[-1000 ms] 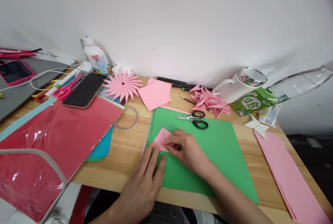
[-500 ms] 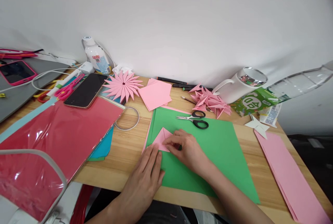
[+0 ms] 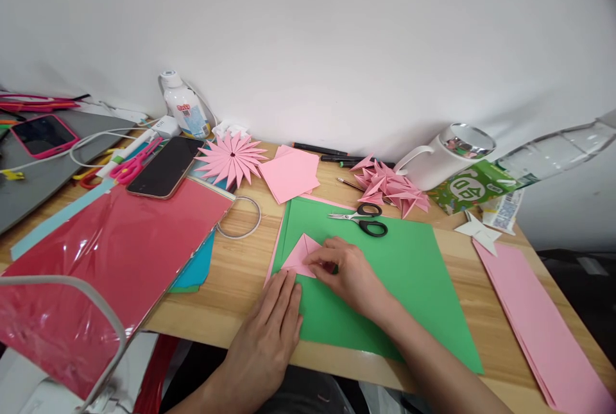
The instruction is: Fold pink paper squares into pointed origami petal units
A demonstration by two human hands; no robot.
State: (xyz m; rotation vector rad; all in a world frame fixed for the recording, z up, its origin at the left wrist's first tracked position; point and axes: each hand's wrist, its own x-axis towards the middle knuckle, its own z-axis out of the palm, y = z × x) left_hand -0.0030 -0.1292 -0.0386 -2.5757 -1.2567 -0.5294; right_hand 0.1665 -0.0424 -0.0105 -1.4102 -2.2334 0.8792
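Right hand (image 3: 349, 276) has the right side of a folded pink paper (image 3: 297, 256) pinched, left hand (image 3: 272, 330) is just laid flat, fingertips at its near edge. Paper's on the green sheet (image 3: 394, 285), I see 1 pair of scissors (image 3: 367, 210) beyond.

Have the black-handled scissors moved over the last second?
No. Judged against the white mug, the black-handled scissors lie in the same place.
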